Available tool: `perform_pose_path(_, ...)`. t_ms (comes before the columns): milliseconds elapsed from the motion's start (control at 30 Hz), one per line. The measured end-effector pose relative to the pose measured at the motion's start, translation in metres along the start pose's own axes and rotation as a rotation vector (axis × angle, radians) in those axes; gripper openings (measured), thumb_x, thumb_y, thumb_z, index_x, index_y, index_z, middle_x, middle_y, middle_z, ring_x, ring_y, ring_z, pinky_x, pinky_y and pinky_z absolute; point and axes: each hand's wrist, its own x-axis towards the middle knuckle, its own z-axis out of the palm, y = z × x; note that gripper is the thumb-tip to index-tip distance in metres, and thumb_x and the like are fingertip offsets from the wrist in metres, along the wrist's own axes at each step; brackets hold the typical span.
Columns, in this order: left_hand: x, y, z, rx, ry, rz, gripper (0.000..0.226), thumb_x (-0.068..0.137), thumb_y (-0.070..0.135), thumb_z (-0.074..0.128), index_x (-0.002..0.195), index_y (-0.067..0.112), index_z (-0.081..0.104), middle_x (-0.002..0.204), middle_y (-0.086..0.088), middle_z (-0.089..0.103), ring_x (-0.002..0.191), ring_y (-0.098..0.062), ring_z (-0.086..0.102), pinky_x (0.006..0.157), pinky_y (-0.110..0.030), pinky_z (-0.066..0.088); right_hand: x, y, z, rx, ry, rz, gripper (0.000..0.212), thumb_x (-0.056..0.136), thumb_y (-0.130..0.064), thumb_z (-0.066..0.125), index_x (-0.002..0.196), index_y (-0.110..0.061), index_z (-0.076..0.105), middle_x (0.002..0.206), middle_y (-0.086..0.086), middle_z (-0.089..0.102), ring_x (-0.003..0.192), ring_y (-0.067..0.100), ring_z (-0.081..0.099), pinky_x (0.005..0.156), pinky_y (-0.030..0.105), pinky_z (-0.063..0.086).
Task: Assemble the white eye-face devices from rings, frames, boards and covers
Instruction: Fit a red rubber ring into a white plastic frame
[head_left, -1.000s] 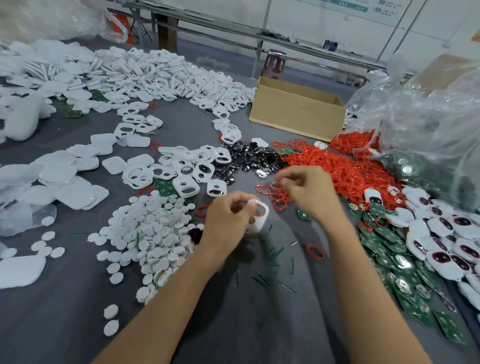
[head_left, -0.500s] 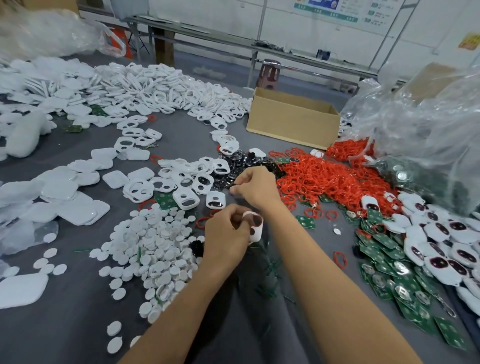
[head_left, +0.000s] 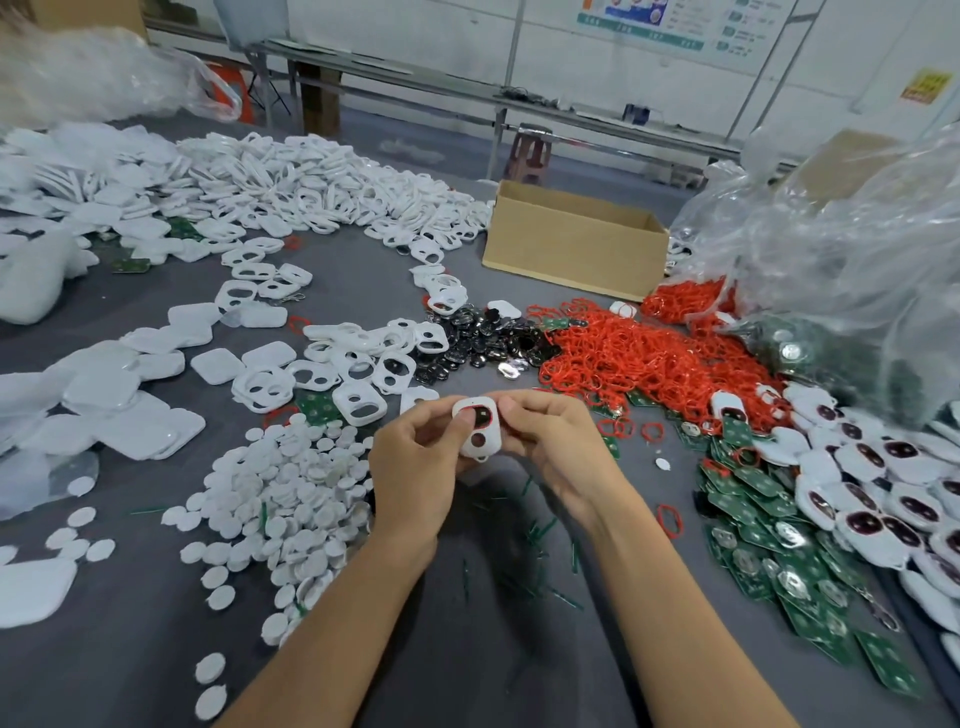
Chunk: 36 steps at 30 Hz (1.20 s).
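Now left hand (head_left: 415, 460) and right hand (head_left: 553, 447) pinch the white frame (head_left: 480, 439) from either side, its long axis near-to-far, red ring (head_left: 469, 414) in the far opening

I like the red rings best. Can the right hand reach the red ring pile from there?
Probably yes. The red ring pile lies just beyond the right hand with nothing between them. But that hand and the left hand both hold the white frame, so it must let go first.
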Motion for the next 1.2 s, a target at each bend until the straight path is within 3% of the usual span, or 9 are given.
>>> perform_pose_path(167, -0.003, 0.003, -0.001, -0.026, -0.079, -0.006, 0.012, 0.084, 0.011, 0.073, 0.087, 0.023, 0.077, 0.084, -0.002, 0.076, 0.083, -0.024, 0.073, 0.080, -0.044, 0.059, 0.002, 0.003, -0.004, -0.023, -0.030, -0.027, 0.016, 0.074, -0.007, 0.072, 0.089, -0.002, 0.071, 0.080, 0.016, 0.073, 0.067, 0.023, 0.068, 0.071, 0.032, 0.057)
perform_pose_path(367, -0.003, 0.013, -0.002, -0.170, -0.175, -0.077, 0.016, 0.076, 0.017, 0.075, 0.092, 0.012, 0.075, 0.079, -0.004, 0.074, 0.075, -0.015, 0.070, 0.073, -0.031, 0.060, 0.003, 0.003, -0.006, 0.062, -0.091, -0.038, 0.026, 0.074, -0.016, 0.069, 0.094, 0.000, 0.069, 0.081, 0.014, 0.072, 0.071, 0.022, 0.067, 0.074, 0.030, 0.056)
perform_pose_path(500, -0.005, 0.016, -0.003, -0.220, -0.190, -0.078, 0.010, 0.069, 0.024, 0.073, 0.078, 0.019, 0.075, 0.071, 0.000, 0.071, 0.068, -0.010, 0.068, 0.063, -0.024, 0.058, 0.003, 0.005, -0.006, 0.081, -0.115, -0.049, 0.027, 0.076, -0.016, 0.068, 0.096, 0.001, 0.070, 0.083, 0.016, 0.071, 0.075, 0.024, 0.066, 0.079, 0.033, 0.055)
perform_pose_path(567, -0.005, 0.015, -0.003, -0.188, -0.173, -0.060, 0.003, 0.075, 0.021, 0.073, 0.076, 0.020, 0.075, 0.073, -0.002, 0.071, 0.071, -0.013, 0.067, 0.067, -0.029, 0.059, 0.002, 0.006, -0.005, 0.074, -0.113, -0.051, 0.019, 0.076, -0.017, 0.068, 0.090, -0.004, 0.071, 0.079, 0.014, 0.071, 0.071, 0.022, 0.067, 0.073, 0.028, 0.057)
perform_pose_path(667, -0.004, 0.011, -0.001, -0.063, -0.120, -0.002, 0.009, 0.085, 0.014, 0.071, 0.079, 0.020, 0.073, 0.075, -0.002, 0.072, 0.075, -0.018, 0.067, 0.077, -0.041, 0.057, 0.000, 0.008, -0.006, 0.065, -0.089, -0.050, 0.013, 0.074, -0.016, 0.070, 0.083, -0.007, 0.072, 0.077, 0.013, 0.072, 0.067, 0.020, 0.068, 0.068, 0.026, 0.056)
perform_pose_path(867, 0.001, 0.002, 0.002, 0.178, -0.020, 0.115, 0.020, 0.089, 0.016, 0.068, 0.075, 0.030, 0.066, 0.077, 0.007, 0.070, 0.074, -0.013, 0.065, 0.075, -0.031, 0.053, -0.002, 0.013, 0.001, 0.032, -0.025, -0.029, 0.011, 0.079, -0.011, 0.068, 0.084, -0.002, 0.069, 0.074, 0.011, 0.069, 0.066, 0.018, 0.064, 0.068, 0.027, 0.053)
perform_pose_path(1000, 0.002, 0.001, 0.002, 0.193, 0.019, 0.091, 0.020, 0.091, 0.018, 0.066, 0.075, 0.031, 0.065, 0.076, 0.007, 0.069, 0.073, -0.010, 0.064, 0.073, -0.027, 0.051, -0.004, 0.011, 0.003, 0.035, -0.066, 0.030, 0.011, 0.089, -0.005, 0.060, 0.092, -0.003, 0.070, 0.070, 0.001, 0.070, 0.060, 0.005, 0.063, 0.053, 0.013, 0.047)
perform_pose_path(1200, 0.000, 0.004, 0.000, -0.011, -0.039, -0.042, 0.007, 0.087, 0.017, 0.070, 0.081, 0.020, 0.073, 0.077, -0.001, 0.073, 0.073, -0.014, 0.066, 0.072, -0.033, 0.054, -0.003, 0.007, 0.004, 0.135, -0.049, 0.090, 0.016, 0.088, -0.006, 0.060, 0.103, -0.002, 0.066, 0.086, 0.009, 0.069, 0.072, 0.014, 0.066, 0.067, 0.020, 0.054)
